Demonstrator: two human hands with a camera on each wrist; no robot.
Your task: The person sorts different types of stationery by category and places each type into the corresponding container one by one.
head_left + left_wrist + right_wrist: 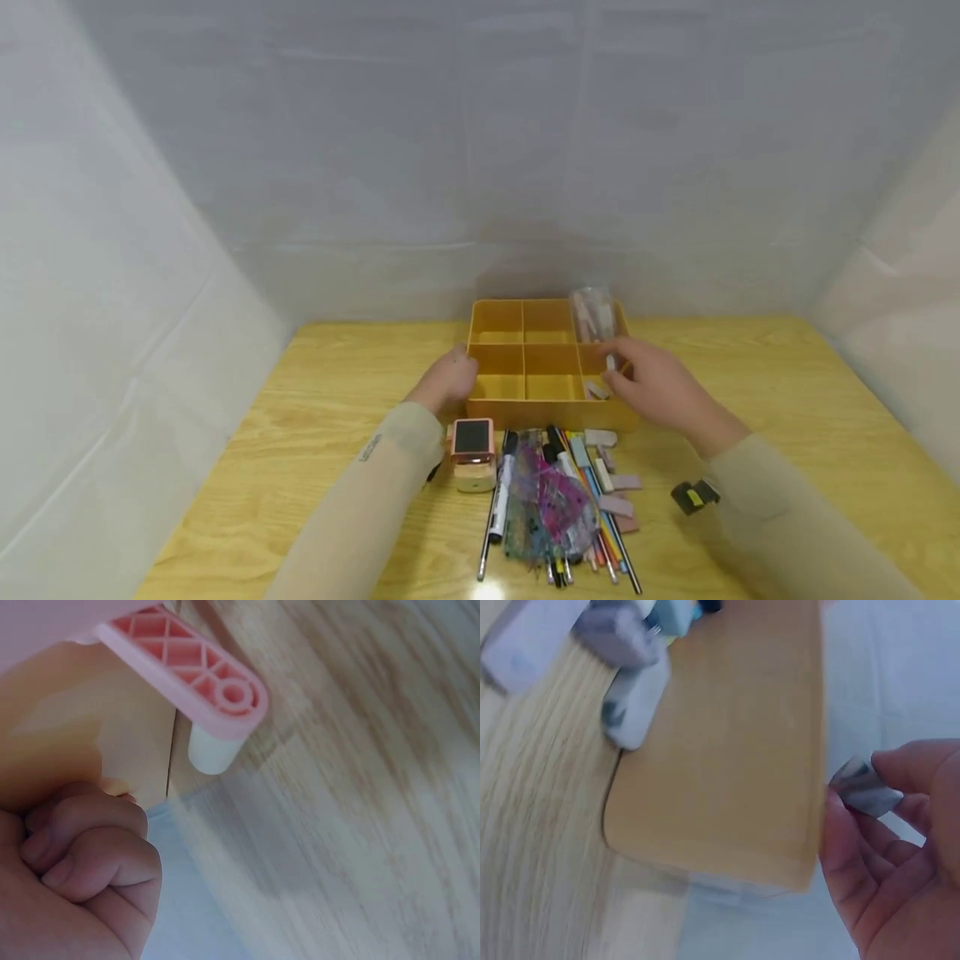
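I note the right hand (656, 385) pinching a small eraser (864, 787) at fingertips above the tray (547, 410) at centre frame, left hand (448, 382) fisted empty against its left wall; that light pinch could drop it onto the counter (750, 375).

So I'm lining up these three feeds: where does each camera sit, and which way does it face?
Head: looks forward and down at the yellow plastic compartment tray on the wooden table; both sleeved forearms show.
Left wrist: beside the curled left hand, facing the tray's wall.
Right wrist: beside the right hand, which pinches a small grey eraser.
All share the tray.
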